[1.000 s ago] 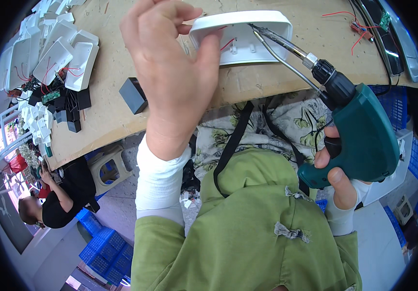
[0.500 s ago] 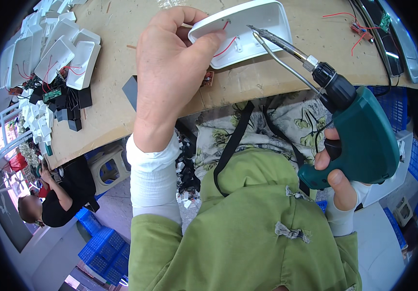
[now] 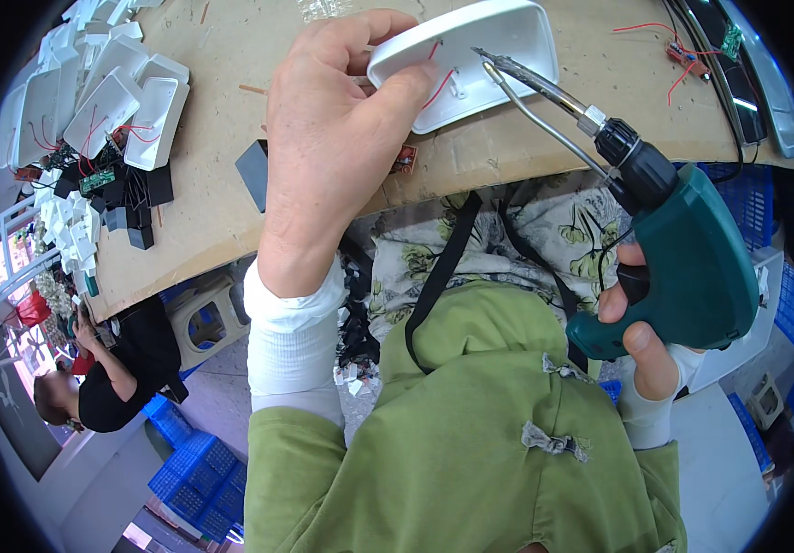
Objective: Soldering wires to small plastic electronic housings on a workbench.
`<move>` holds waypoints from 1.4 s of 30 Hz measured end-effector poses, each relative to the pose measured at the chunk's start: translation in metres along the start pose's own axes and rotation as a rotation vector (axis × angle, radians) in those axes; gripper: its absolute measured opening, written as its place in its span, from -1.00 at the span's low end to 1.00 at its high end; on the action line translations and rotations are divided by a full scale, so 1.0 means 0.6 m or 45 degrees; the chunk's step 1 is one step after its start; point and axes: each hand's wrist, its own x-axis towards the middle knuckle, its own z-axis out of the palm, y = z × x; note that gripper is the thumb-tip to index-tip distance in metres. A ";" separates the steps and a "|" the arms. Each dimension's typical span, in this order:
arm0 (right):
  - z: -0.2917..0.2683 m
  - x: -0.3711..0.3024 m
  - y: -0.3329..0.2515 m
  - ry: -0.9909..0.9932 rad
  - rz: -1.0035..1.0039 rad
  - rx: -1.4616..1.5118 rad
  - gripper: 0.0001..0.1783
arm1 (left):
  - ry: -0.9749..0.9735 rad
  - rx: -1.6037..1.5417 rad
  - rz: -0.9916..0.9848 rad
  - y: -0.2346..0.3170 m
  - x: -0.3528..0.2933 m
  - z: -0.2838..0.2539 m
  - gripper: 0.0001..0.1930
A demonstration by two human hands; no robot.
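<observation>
My left hand [image 3: 341, 138] grips the left end of a white plastic housing [image 3: 507, 46], tilted with its hollow side toward me. Its thumb presses inside, beside a short red wire [image 3: 440, 89] that runs to a small post. A green pistol-shaped soldering gun [image 3: 692, 258] is in my right hand [image 3: 636, 323], fingers wrapped round the handle near the black trigger. The gun's dark tip [image 3: 482, 53] and the thin metal feed tube below it reach in front of the housing's inside; whether they touch it I cannot tell. Under my left wrist lies a small reddish-brown part [image 3: 404, 159], partly hidden.
White housings [image 3: 152, 120] with red wires and black blocks are heaped at the left of the cardboard-covered table [image 3: 212, 184]. A circuit board [image 3: 731, 41] with red wires lies at the far right. Blue crates [image 3: 199, 479] and a seated person [image 3: 111, 369] are at lower left.
My left hand and the white housing have shifted slightly to the right. My right hand and the soldering gun stay in place.
</observation>
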 end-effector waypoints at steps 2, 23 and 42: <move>0.003 -0.003 0.001 0.035 -0.025 0.027 -0.26 | -0.020 0.026 0.033 -0.002 0.002 -0.003 -0.62; -0.034 -0.029 0.020 -0.002 0.025 0.216 -0.29 | -0.145 0.184 0.096 -0.017 0.035 -0.038 -0.70; -0.031 0.018 -0.027 -0.322 -0.272 0.199 -0.34 | 0.815 0.601 0.175 0.108 0.128 -0.626 -0.65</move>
